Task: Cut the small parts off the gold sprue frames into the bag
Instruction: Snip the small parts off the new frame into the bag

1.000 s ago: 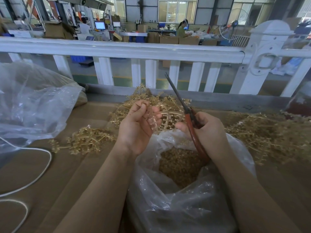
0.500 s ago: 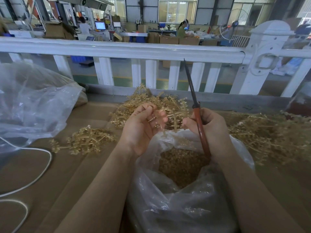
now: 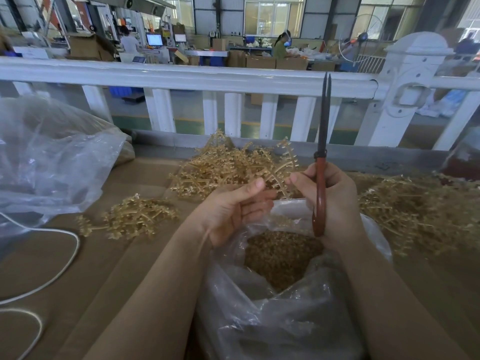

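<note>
My right hand (image 3: 340, 203) grips red-handled scissors (image 3: 322, 126), blades almost together and pointing straight up. Its thumb and forefinger touch a curved gold sprue frame (image 3: 281, 178) that stands between my hands. My left hand (image 3: 231, 211) is beside it over the bag's mouth, thumb lifted off loosely curled fingers, with nothing visibly pinched. Below both hands sits the clear plastic bag (image 3: 285, 326), with a heap of small gold cut parts (image 3: 280, 253) inside.
Gold sprue frames lie in a pile behind my hands (image 3: 223, 165), a smaller one at the left (image 3: 135, 216) and a wide one at the right (image 3: 415, 211). A big clear bag (image 3: 52, 165) and a white cable (image 3: 65, 255) lie at the left. A white railing (image 3: 207, 76) borders the cardboard-covered table.
The scissors swung from leaning left to upright. My left thumb opened away from the fingers, and the sprue frame it held now stands by my right thumb.
</note>
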Available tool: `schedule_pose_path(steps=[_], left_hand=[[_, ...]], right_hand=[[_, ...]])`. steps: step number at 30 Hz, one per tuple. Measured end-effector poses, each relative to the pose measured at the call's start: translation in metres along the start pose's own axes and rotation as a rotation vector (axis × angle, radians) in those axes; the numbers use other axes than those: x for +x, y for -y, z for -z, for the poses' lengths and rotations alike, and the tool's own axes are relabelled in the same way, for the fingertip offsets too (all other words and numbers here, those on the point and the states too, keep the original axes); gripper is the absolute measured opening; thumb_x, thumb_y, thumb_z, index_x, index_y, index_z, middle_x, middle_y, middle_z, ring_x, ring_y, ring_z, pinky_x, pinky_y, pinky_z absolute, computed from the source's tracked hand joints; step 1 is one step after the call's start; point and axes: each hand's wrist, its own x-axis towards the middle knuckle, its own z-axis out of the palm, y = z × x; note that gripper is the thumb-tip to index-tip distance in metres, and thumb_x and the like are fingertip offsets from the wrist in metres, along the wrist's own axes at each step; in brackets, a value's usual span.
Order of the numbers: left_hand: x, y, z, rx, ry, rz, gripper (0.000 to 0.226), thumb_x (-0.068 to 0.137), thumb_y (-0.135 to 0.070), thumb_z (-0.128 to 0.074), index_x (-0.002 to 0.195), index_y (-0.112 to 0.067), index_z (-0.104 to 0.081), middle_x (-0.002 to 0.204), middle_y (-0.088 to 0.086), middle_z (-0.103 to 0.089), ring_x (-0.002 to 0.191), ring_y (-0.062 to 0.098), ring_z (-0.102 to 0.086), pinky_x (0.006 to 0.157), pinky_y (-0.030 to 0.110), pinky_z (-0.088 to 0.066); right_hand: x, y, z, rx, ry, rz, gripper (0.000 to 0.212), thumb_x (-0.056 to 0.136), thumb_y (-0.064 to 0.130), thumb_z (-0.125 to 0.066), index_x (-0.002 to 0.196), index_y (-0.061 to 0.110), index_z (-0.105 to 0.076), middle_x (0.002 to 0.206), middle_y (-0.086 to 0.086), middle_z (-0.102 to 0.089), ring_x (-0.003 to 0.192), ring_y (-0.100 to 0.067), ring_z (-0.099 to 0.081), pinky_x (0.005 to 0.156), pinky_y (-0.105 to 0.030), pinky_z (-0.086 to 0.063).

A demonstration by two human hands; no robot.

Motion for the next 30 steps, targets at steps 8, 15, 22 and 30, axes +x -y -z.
schedule_pose_path(steps=[8, 15, 22, 30], left_hand=[[-0.001, 0.005, -0.008, 0.159, -0.047, -0.046, 0.014, 0.07, -0.024, -0.085, 0.081, -0.019, -0.081, 0.086, 0.001, -0.075, 0.073, 0.009, -0.065, 0.068, 0.022, -0.05], [0.0, 0.001, -0.005, 0.042, -0.078, -0.06, 0.023, 0.064, -0.027, -0.079, 0.082, -0.014, -0.077, 0.078, 0.0, -0.075, 0.062, 0.006, -0.066, 0.062, 0.017, -0.053], [0.007, -0.001, 0.001, -0.133, -0.229, -0.177, 0.019, 0.066, -0.019, -0.078, 0.084, -0.012, -0.078, 0.085, 0.005, -0.077, 0.071, 0.009, -0.073, 0.062, 0.019, -0.057], [0.007, -0.001, 0.003, -0.175, -0.213, -0.258, 0.006, 0.068, -0.011, -0.074, 0.071, -0.016, -0.076, 0.079, 0.002, -0.076, 0.073, 0.01, -0.073, 0.067, 0.018, -0.058]], right_hand=[[0.0, -0.003, -0.003, -0.164, 0.059, 0.028, 0.025, 0.079, 0.016, -0.082, 0.07, 0.036, -0.071, 0.082, -0.006, -0.074, 0.078, -0.023, -0.072, 0.081, -0.041, -0.058], [0.006, -0.008, 0.001, -0.322, -0.037, -0.003, 0.023, 0.073, 0.028, -0.087, 0.085, 0.025, -0.067, 0.079, 0.01, -0.073, 0.076, -0.007, -0.07, 0.075, -0.027, -0.052], [0.004, -0.011, 0.005, -0.558, 0.027, 0.0, 0.065, 0.05, 0.08, -0.077, 0.089, 0.03, -0.062, 0.081, 0.012, -0.067, 0.076, -0.005, -0.064, 0.072, -0.031, -0.05], [0.001, -0.02, 0.002, -0.894, 0.213, 0.075, 0.066, 0.048, 0.102, -0.049, 0.094, 0.055, -0.046, 0.083, 0.03, -0.058, 0.077, 0.008, -0.057, 0.062, -0.014, -0.037]])
